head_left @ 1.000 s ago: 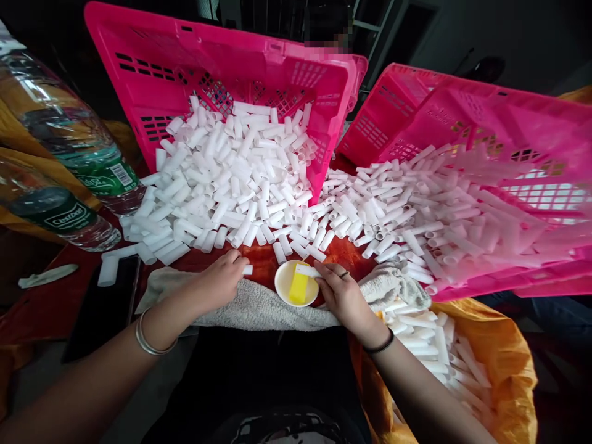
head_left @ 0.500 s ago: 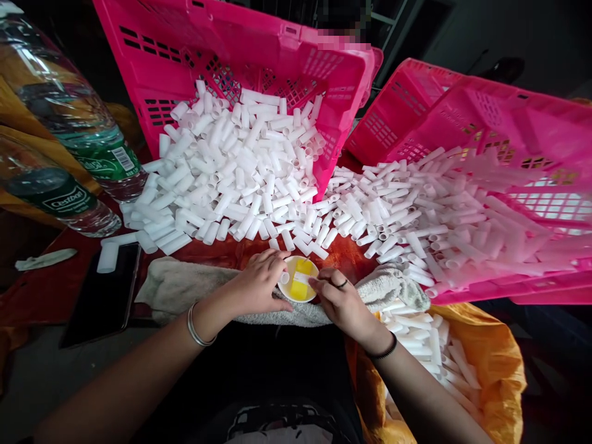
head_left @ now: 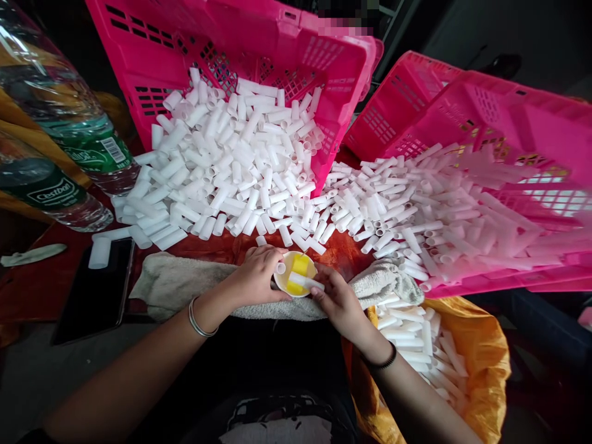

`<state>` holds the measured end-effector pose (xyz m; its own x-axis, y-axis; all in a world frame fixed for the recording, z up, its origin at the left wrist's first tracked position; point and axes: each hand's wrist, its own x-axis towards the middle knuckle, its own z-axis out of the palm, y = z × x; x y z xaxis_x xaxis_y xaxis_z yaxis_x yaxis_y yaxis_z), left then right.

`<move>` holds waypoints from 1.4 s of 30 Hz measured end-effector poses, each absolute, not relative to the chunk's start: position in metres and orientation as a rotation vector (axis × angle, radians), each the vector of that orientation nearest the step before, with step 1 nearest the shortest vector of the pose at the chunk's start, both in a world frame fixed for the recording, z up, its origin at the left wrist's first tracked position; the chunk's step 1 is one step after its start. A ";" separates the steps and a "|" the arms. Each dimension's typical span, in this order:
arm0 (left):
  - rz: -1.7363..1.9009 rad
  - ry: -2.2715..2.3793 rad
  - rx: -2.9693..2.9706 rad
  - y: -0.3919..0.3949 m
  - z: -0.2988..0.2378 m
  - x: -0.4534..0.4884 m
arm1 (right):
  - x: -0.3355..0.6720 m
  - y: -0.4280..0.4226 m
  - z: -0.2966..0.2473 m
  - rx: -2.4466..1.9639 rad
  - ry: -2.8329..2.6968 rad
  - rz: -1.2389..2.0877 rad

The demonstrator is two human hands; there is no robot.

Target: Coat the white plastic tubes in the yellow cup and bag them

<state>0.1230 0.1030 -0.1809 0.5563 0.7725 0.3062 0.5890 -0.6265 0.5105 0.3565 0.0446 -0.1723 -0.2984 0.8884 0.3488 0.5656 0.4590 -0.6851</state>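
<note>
In the middle of the head view a small white bowl (head_left: 283, 287) sits by a grey towel (head_left: 180, 290), a yellow block (head_left: 300, 266) inside it. My left hand (head_left: 254, 276) is at the bowl's left side, fingers closed around a short white plastic tube (head_left: 280, 268) whose open end shows. From the right, my right hand (head_left: 340, 302) pinches a longer white tube (head_left: 305, 281) by its near end. That tube lies across the bowl over the yellow block; I cannot tell whether they touch.
Short white tubes (head_left: 222, 160) spill from a pink crate (head_left: 259, 31) at the back. Longer ones (head_left: 444, 203) lie by a second pink crate (head_left: 509, 111). A yellow sack (head_left: 490, 351) holds more tubes. A phone (head_left: 102, 296) and water bottles (head_left: 99, 148) stand left.
The tube in my right hand shows more of its length over the bowl, and the right fingers have shifted down and outward. The whole view has moved slightly.
</note>
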 end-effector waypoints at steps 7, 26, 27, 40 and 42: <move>0.740 1.143 2.410 0.102 -0.180 0.124 | 0.350 0.040 -0.173 -1.197 -1.988 0.500; 0.723 1.130 2.557 0.104 -0.169 0.117 | 0.349 0.031 -0.169 -1.101 -1.831 0.416; 0.734 1.126 2.584 0.103 -0.164 0.116 | 0.347 0.032 -0.164 -1.144 -1.719 0.490; 0.558 0.972 2.635 0.066 -0.115 0.133 | 0.344 0.040 -0.105 -1.214 -1.891 0.676; 0.483 0.847 2.298 0.054 -0.109 0.141 | 0.347 0.034 -0.101 -1.048 -2.053 0.346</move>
